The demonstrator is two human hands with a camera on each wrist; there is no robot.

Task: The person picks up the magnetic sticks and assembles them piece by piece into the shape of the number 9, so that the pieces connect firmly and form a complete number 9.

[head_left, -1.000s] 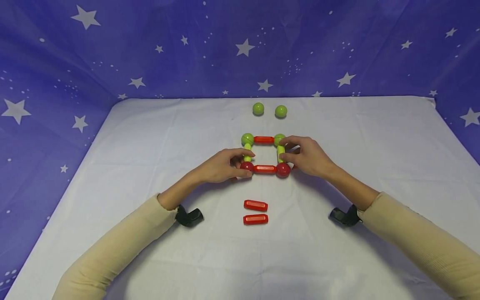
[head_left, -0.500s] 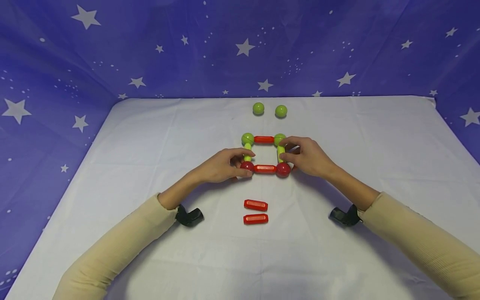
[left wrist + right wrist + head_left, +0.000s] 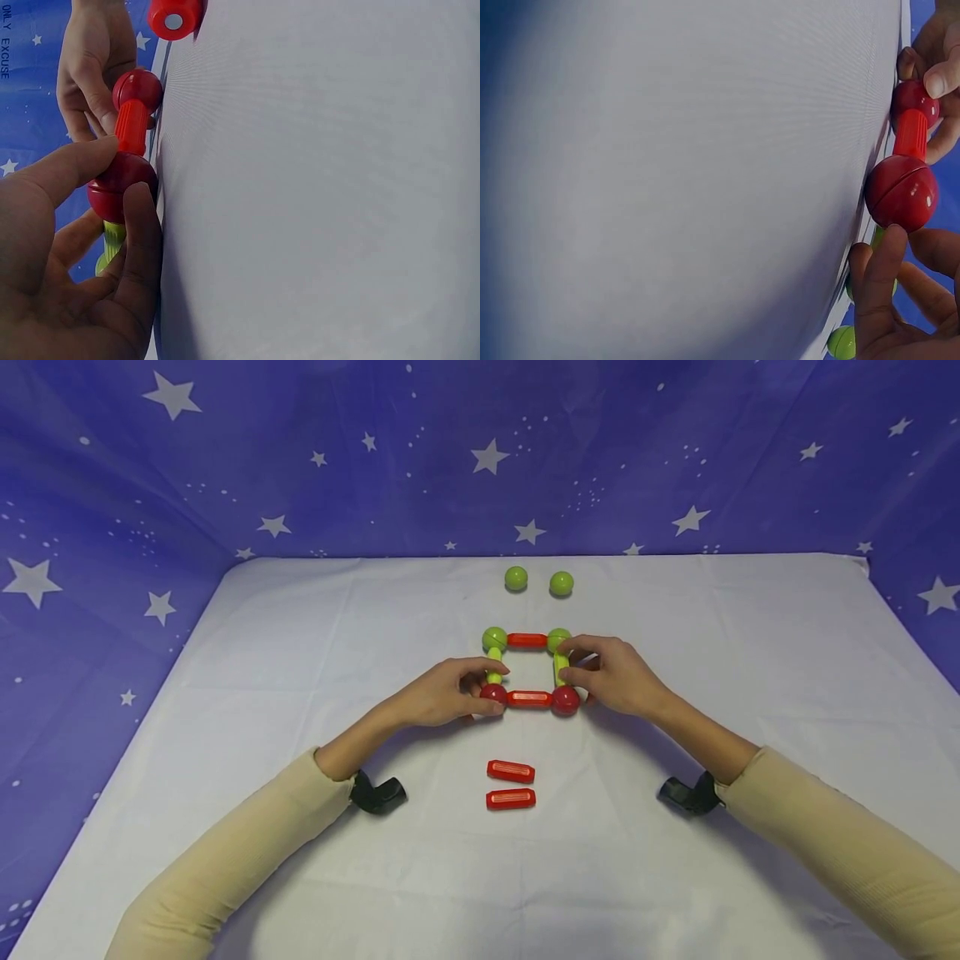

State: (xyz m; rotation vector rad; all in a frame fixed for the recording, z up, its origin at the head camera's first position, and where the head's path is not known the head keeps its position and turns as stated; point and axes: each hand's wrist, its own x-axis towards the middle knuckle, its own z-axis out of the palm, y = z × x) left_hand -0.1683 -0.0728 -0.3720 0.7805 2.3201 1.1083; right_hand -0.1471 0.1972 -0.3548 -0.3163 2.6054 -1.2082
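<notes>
Square red-green frame (image 3: 529, 698), glossy; left hand (image 3: 444, 694) curled round red ball (image 3: 492, 693); right hand (image 3: 621, 675) round green rod (image 3: 560, 662).

A white tablecloth (image 3: 787, 693) is lying flat, showing faint creases. Beyond its far edge, a blue-violet fabric backdrop (image 3: 420, 402) is rising, enclosing the left and right sides. White stars (image 3: 489, 457) and small dots (image 3: 84, 441) are patterning it. Soft light is falling across the tablecloth.

Since a second ago — only a faint shift of the head view
</notes>
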